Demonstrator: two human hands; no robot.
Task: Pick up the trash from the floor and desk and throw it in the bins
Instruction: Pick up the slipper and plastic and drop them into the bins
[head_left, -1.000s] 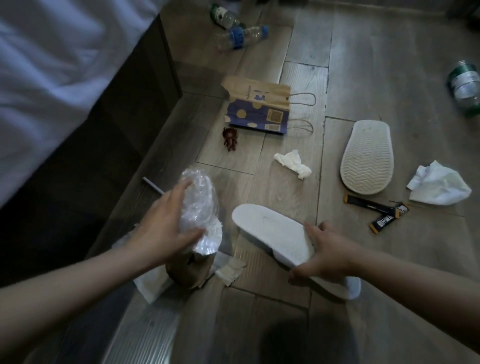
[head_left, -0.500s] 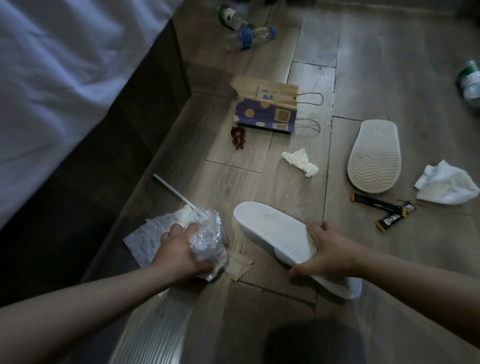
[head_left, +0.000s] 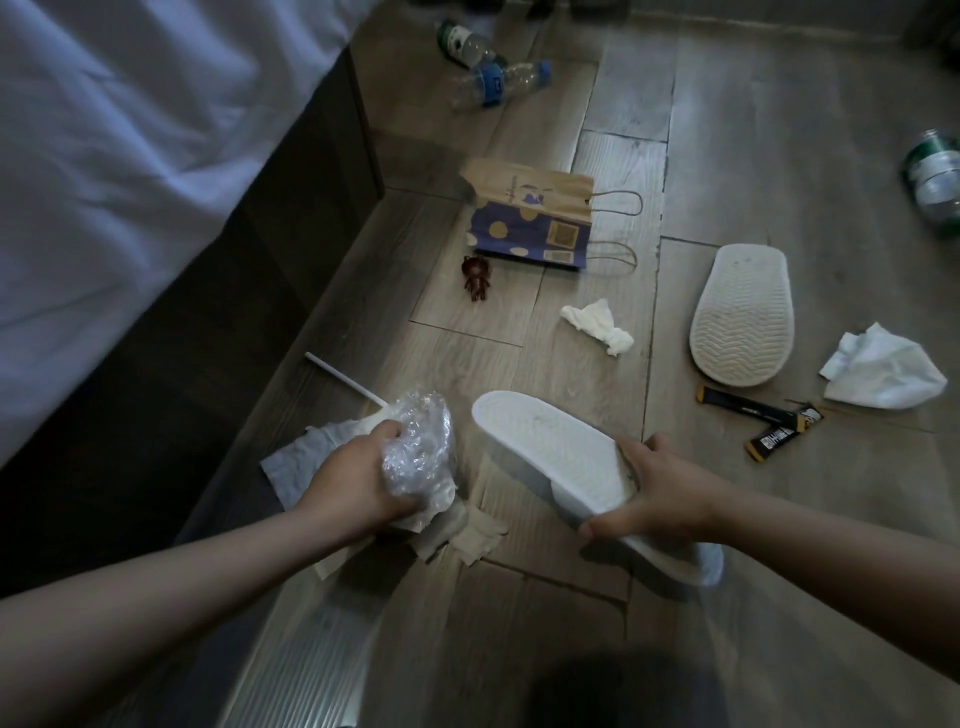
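At the edge of the floor along the bed base, the left hand curls tight round a crumpled clear plastic wad resting on white napkins. The right hand grips a white slipper across its middle. Farther out, the paper bag lies flat on its side, contents hidden, near two clear bottles lying down

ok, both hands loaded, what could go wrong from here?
1. Left hand grips the plastic with paper under it; paper or straw may slip out on lifting.
2. Right hand holds the slipper at one end; it could tip.
3. No free hand for the tissue.
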